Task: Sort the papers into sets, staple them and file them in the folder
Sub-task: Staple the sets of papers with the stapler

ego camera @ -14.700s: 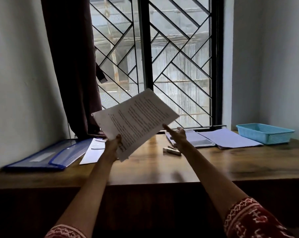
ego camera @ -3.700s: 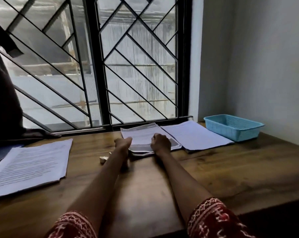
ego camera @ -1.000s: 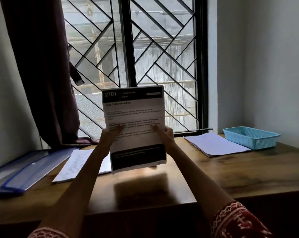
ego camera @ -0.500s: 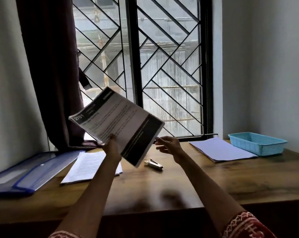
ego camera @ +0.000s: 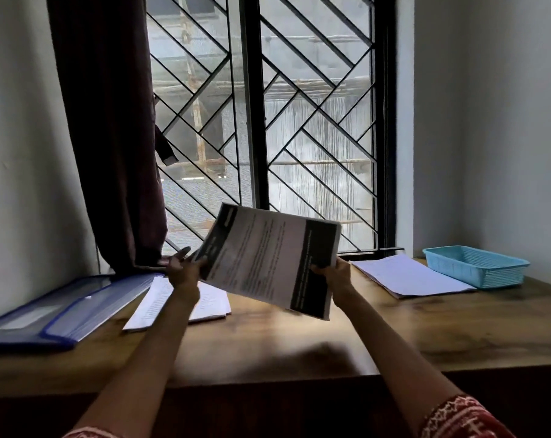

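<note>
In the head view, the left hand and right hand are each pinching an end of the white printed paper set with black bands, holding it tilted above the brown wooden desk. The loose sheets are risking fanning apart if either pinch slackens.

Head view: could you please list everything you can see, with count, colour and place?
Held papers: one set, white with black bands, in the air above the desk.
Folder: one, blue, desk far left.
Left papers: one set, white, beside the folder.
Right papers: one set, white, beside the basket.
Basket: one, light blue, desk far right.
Desk: one, brown wood.
Curtain: one, dark brown, left of the window.
Window: one, black grille.
Left hand: holds the held papers' left edge.
Right hand: grips their right edge.
</note>
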A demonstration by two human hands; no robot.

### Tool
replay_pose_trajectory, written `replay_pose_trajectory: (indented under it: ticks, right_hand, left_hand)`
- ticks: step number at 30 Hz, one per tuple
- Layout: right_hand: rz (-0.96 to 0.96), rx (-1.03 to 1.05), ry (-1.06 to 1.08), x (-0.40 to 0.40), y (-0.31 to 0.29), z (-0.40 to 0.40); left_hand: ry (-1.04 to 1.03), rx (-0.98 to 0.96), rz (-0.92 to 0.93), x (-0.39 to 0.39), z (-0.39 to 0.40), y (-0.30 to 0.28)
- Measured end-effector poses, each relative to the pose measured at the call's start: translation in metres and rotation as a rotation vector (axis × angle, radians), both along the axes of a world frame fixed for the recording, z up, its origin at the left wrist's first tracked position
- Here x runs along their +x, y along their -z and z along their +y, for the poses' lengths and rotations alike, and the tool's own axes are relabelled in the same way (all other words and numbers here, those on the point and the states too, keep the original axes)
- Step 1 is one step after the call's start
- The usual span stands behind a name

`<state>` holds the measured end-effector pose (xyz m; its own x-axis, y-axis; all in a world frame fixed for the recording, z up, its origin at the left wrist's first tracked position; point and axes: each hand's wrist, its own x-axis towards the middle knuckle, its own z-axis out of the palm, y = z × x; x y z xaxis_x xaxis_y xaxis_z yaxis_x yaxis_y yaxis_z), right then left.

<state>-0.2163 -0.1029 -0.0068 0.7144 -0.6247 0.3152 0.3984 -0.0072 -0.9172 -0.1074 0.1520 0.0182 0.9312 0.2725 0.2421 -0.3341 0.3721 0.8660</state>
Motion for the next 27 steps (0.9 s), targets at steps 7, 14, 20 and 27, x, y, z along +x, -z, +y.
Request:
replay_pose_trajectory:
  ticks: [7, 14, 20, 27]
  right_hand:
    - [0.042, -0.185, -0.13, -0.005, 0.006, 0.01]
    - [-0.013, -0.221, -0.147, -0.009, -0.014, 0.01]
    - [0.156, -0.108, -0.208, -0.01, 0.029, 0.017]
    - [0.108, -0.12, -0.14, -0.007, -0.001, 0.011]
  left_hand:
    - [0.264, 0.758, 0.035, -0.015, 0.028, 0.026]
    - [0.552, 0.43, -0.002, -0.01, 0.05, 0.024]
    - [0.37, 0.585, 0.033, -0.019, 0.038, 0.053]
    - [0.396, 0.571, -0.072, -0.018, 0.032, 0.019]
